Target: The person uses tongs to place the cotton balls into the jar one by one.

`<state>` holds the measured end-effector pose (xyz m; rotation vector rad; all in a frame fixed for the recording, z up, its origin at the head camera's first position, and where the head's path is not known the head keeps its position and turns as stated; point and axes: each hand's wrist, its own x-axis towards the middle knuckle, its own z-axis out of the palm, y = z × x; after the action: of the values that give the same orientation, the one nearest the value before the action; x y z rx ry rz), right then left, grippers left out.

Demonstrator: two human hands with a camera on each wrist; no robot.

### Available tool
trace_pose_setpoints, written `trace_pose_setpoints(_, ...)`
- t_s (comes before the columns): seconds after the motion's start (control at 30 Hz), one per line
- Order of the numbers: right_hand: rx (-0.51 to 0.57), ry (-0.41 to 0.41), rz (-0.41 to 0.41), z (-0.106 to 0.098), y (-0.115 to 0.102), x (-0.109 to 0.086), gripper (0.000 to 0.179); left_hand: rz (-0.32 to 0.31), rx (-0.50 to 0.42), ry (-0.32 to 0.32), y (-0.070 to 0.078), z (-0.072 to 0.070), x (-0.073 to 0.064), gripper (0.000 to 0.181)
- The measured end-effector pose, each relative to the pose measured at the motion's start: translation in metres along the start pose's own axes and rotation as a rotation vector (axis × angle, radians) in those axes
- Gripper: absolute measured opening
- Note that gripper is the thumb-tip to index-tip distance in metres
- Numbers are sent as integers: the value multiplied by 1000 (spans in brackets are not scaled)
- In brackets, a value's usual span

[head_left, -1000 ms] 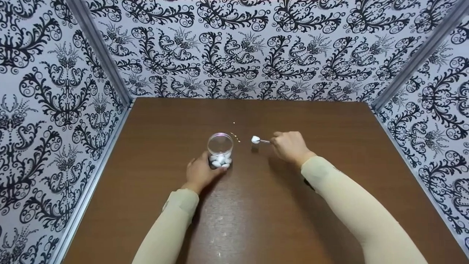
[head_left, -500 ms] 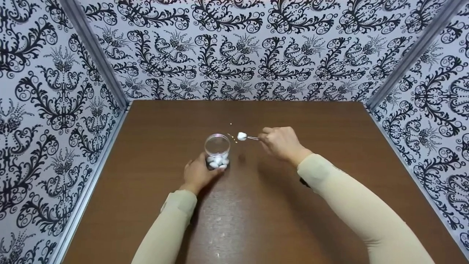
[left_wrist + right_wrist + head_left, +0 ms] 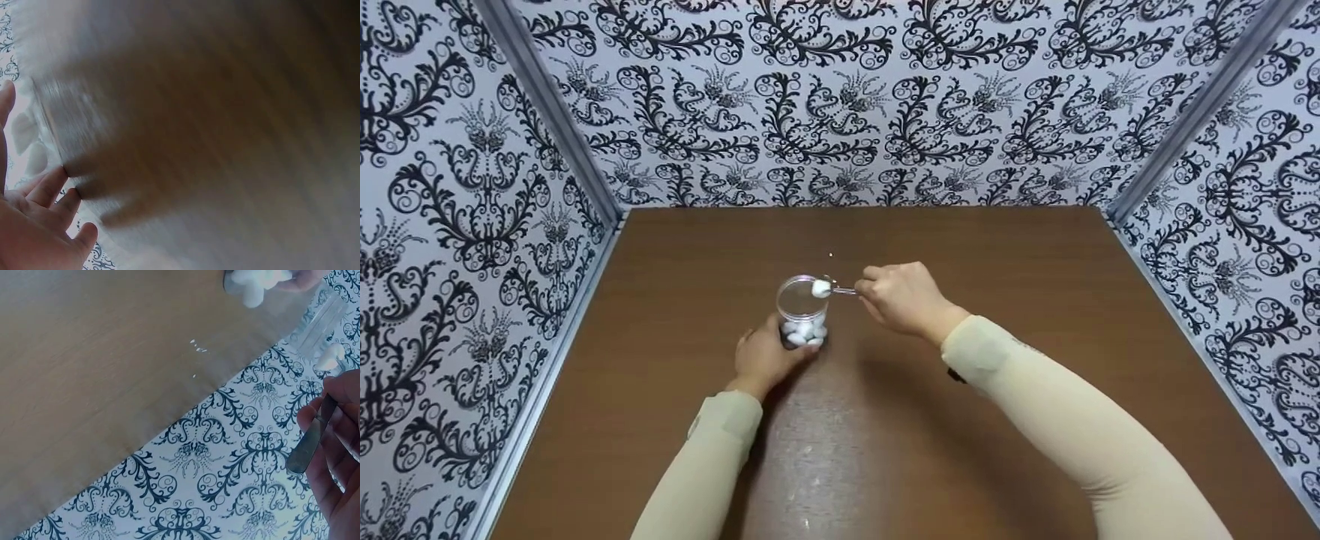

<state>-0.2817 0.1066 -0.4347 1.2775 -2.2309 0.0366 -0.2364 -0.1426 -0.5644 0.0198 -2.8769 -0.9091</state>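
Observation:
My left hand [image 3: 763, 356] holds a clear jar [image 3: 799, 317] low on its side, thumb along the front. White rounded lumps [image 3: 805, 331] fill the jar's lower part. In the left wrist view, the fingers [image 3: 52, 188] lie at the jar's base. My right hand [image 3: 904, 300] pinches a slim metal utensil with a flat, widened handle [image 3: 311, 439]. One white lump [image 3: 820, 289] sits on the utensil's far end and hides its shape. From the head view, this lump overlaps the right side of the jar's open rim.
Several tiny white grains [image 3: 198, 347] lie scattered on the brown tabletop [image 3: 960, 247] beyond the jar. Patterned black-and-white walls [image 3: 840, 112] enclose the table at the back and both sides.
My right hand has moved left, carrying the lump on the utensil from beside the jar to its rim. The left hand keeps holding the jar in place.

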Motion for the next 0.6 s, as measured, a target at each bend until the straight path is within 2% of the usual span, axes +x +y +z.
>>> trace_pose_setpoints(0.37, 15, 15, -29, 9, -9, 2, 14, 12, -4, 32, 1, 0, -2, 79)
trace_pose_setpoints(0.6, -9, 7, -33, 10, -8, 3, 17, 4, -5, 25, 1, 0, -1, 78)
